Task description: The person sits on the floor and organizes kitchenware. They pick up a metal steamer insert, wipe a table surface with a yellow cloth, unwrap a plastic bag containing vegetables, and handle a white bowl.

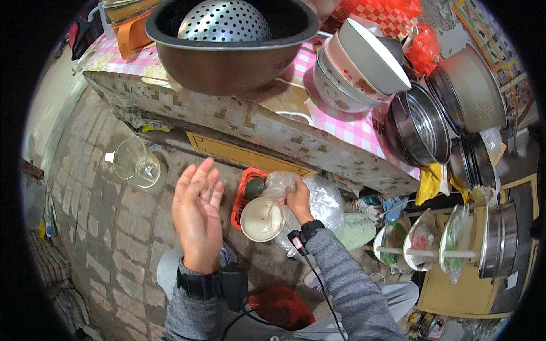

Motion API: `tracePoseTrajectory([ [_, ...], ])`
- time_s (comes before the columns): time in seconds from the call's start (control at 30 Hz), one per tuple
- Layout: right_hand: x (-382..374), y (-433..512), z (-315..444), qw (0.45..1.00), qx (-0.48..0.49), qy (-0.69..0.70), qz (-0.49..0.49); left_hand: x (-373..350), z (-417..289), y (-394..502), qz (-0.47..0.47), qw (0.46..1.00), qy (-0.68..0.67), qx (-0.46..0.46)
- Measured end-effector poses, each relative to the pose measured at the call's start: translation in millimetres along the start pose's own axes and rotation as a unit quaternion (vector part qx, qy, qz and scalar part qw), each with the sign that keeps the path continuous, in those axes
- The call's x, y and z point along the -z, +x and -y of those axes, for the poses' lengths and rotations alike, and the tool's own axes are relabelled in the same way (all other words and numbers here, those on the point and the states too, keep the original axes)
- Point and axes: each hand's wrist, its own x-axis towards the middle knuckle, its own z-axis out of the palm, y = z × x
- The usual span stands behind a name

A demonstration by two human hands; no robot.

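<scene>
My left hand is raised palm up over the brick floor, fingers slightly curled, holding nothing. Near the middle, my right hand has its fingers at the edge of a clear plastic bag, by the rim of a cream-coloured bowl; whether it grips the bag or the bowl I cannot tell. The bowl overlaps a red plastic basket, which holds a dark green round thing. More clear plastic bags lie to the right of my right hand, beside a pale green bag.
A table with a pink checked cloth crosses above, bearing a large pot with a perforated metal strainer, stacked bowls and metal pans. A clear plastic jug stands at left. A white rack stands at right.
</scene>
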Motion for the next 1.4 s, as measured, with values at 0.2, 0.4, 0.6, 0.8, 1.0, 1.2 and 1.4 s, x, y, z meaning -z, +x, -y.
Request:
tracePoseTrajectory([
  [0.2, -17, 48, -20, 0.832, 0.168, -0.527, 0.044, -6, 0, 0, 0.003, 1.000, -0.008, 0.006],
  [0.4, -32, 54, -70, 0.768, 0.179, -0.587, 0.184, -5, 4, 4, 0.007, 1.000, 0.001, -0.014],
  [0.6, -13, 35, -28, 0.810, 0.210, -0.521, 0.167, -5, 11, 3, 0.019, 1.000, 0.014, -0.009],
  [0.8, 36, -24, 44, 0.858, 0.228, -0.427, 0.172, -13, 21, -1, 0.037, 0.999, 0.021, 0.005],
  [1.0, 114, -89, 68, 0.893, 0.222, -0.375, 0.115, -16, 38, -5, 0.054, 0.998, 0.013, 0.012],
  [1.2, 191, -136, 76, 0.936, 0.200, -0.287, 0.041, -18, 59, -5, 0.084, 0.995, 0.049, 0.017],
  [1.4, 246, -150, 74, 0.963, 0.195, -0.185, -0.018, -41, 71, -28, 0.226, 0.965, 0.116, 0.059],
])
